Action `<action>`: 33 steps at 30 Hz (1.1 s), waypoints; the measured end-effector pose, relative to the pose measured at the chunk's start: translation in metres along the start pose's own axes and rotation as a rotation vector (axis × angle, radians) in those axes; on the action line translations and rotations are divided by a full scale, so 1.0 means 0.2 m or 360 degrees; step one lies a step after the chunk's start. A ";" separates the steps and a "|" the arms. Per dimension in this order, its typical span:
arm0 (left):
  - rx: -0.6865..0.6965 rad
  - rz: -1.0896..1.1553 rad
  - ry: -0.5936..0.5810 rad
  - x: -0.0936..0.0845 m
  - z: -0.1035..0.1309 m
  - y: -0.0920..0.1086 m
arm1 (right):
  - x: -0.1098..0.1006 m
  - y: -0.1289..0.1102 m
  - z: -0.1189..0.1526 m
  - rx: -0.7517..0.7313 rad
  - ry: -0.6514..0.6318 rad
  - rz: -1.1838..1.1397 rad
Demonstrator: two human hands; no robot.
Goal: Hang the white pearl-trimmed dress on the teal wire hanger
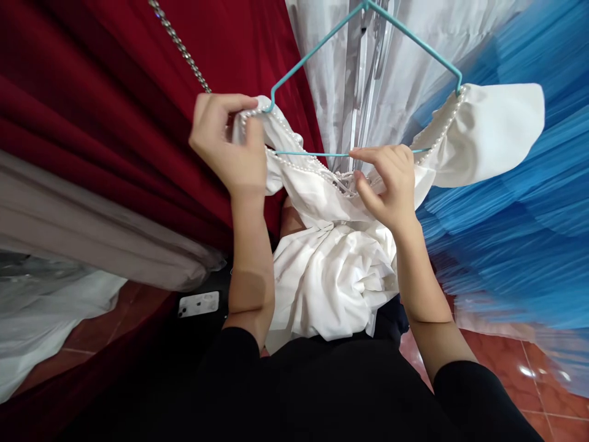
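Straight ahead and below, in the head view, a person in a black top (331,393) handles a white garment (340,276) edged with pearl-like beads. Its upper part is on a thin turquoise hanger (414,39), whose arms slope down from the top centre, and its skirt lies bunched in soft folds just in front of the person's body. The left hand (230,144) is closed on the beaded shoulder edge near the hanger's left end, pinching the cloth between thumb and fingers. The right hand (389,184) is partly open at the neckline: the forefinger's tip touches the hanger's straight lower bar, while the thumb sits just below, apart from the finger. Beyond the right hand, a smooth, puffed white sleeve (497,135) spreads out past the other end of the hanger. Deep red fabric (257,49) hangs on the left, with a sparkling strand (184,55) slanting across it and pale grey-beige cloth (92,221) lower down. White sheer fabric (427,61) and shiny metal rails (361,92) are behind the hanger; layered blue tulle (519,227) fills the right. A light-coloured phone (199,304) lies on a dark surface near the left forearm, and reddish floor tiles (552,393) show at lower right.
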State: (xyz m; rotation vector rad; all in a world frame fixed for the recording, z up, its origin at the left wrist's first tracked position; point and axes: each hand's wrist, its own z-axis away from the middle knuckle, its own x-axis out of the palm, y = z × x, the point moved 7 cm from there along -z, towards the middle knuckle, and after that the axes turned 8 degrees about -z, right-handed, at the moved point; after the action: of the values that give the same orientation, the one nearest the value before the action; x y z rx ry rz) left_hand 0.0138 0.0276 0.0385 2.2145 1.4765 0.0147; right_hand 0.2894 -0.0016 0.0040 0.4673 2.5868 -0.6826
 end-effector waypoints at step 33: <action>0.0139 0.0303 -0.0677 0.21 0.35 0.42 | -0.44 0.24 -0.08 -0.0157 0.0956 0.0217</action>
State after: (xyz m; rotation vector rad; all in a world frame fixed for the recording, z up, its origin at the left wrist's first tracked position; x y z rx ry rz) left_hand 0.1238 0.0115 -0.0017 2.2404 1.0509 -0.4390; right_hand 0.3789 0.0271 0.0395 0.9240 3.0797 -0.4050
